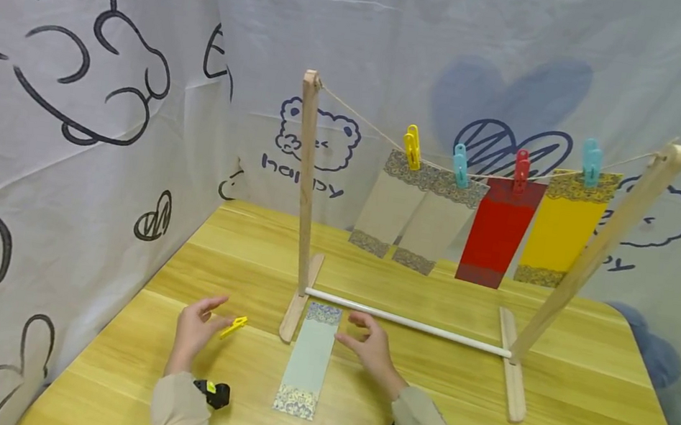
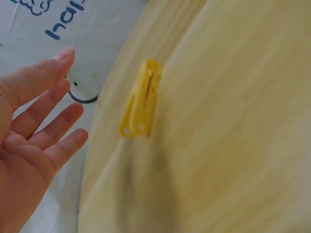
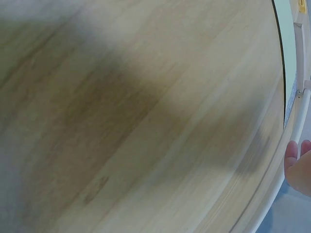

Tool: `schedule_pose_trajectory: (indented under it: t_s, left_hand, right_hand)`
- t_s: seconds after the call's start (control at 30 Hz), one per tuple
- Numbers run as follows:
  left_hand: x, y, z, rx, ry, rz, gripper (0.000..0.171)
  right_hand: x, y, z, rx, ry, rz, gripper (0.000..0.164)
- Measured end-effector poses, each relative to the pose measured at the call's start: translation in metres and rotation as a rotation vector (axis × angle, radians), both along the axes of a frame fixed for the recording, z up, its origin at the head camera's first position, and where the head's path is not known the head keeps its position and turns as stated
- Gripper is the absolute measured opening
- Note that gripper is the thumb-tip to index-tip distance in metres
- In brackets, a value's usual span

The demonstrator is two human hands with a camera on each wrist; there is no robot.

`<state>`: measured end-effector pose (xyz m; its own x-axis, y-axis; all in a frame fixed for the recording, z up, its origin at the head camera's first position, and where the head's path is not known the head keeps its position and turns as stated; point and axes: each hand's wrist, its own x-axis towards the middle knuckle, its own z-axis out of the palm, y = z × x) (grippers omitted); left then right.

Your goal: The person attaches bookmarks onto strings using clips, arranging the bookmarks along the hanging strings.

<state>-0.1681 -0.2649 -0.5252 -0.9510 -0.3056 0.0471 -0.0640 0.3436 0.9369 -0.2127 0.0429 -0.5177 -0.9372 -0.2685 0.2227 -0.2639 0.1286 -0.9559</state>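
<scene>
On the table at the front left lies a yellow clothespin point(image 1: 234, 327). My left hand point(image 1: 196, 332) is just left of it, fingers spread and loosely bent. In the left wrist view the palm shows bare, and the clothespin point(image 2: 142, 104) sits apart from the fingertips. Between my hands a pale green paper strip point(image 1: 310, 355) with patterned lace-like bands at both ends lies flat. My right hand point(image 1: 372, 351) hovers close by its upper right edge, fingers loosely bent, holding nothing. Only a few of its fingertips point(image 3: 291, 149) appear at the right wrist view's edge.
Behind the strip stands a wooden rack with two posts point(image 1: 306, 186) and a white bottom bar point(image 1: 410, 322). From its string point(image 1: 366, 125) hang two grey-beige strips point(image 1: 388, 201), a red strip point(image 1: 497, 234) and a yellow strip point(image 1: 560, 229), pinned with yellow, blue and red clothespins.
</scene>
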Motion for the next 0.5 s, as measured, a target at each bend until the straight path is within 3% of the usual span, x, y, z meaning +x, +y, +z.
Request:
schedule_pose_trajectory:
  t_s: [0.23, 0.43, 0.5]
  left_hand:
    - [0.000, -0.002, -0.010, 0.039, -0.032, 0.018, 0.044]
    - [0.001, -0.002, -0.015, 0.036, -0.048, 0.038, 0.045]
    - [0.002, -0.003, -0.017, 0.022, -0.061, 0.044, 0.046]
  right_hand:
    - [0.002, 0.000, 0.002, 0.009, -0.005, -0.001, 0.041]
    - [0.000, -0.004, -0.004, 0.009, 0.004, 0.034, 0.043]
    - [-0.004, -0.006, -0.016, 0.025, 0.014, 0.043, 0.046]
